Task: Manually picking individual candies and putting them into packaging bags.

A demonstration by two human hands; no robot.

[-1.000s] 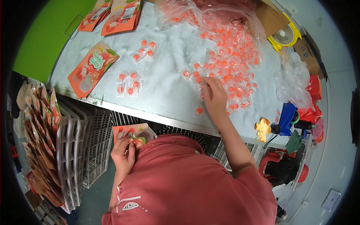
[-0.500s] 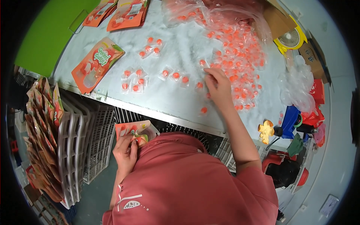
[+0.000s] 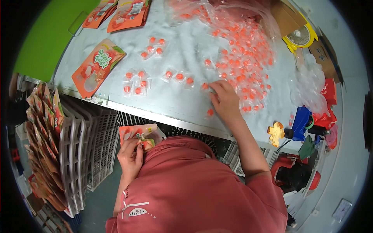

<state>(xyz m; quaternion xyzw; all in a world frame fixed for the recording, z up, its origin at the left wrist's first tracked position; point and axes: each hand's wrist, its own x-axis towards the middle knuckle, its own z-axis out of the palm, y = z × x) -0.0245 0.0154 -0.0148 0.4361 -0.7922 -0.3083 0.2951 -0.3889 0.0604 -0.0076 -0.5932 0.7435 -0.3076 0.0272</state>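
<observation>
My left hand [image 3: 130, 156], below the table's front edge, is closed on an orange and clear candy pouch [image 3: 152, 133]. Over the table, my right hand [image 3: 224, 100] has its thumb and forefinger apart, the forefinger beside a small clear-wrapped orange candy [image 3: 204, 86]. To the left of that piece, three wrapped candies [image 3: 179, 77] form a row. Further left is a cluster of several candies [image 3: 138, 90], with another small group [image 3: 151, 49] behind it. Right of my hand spreads a large heap of the same candies [image 3: 244, 66]. A single candy [image 3: 210, 112] lies near the front edge.
A flat orange pouch [image 3: 97, 70] lies on the left of the table [image 3: 167, 105], with stacked pouches [image 3: 128, 15] behind. Crates [image 3: 77, 155] and filled pouches [image 3: 44, 132] stand at the left. A yellow fan [image 3: 301, 37], plastic bags [image 3: 309, 83] and a blue object [image 3: 301, 124] are at the right.
My right hand has moved nearer, from a candy further back to the one beside its fingertips. My left hand keeps its hold on the pouch. The view has shifted slightly.
</observation>
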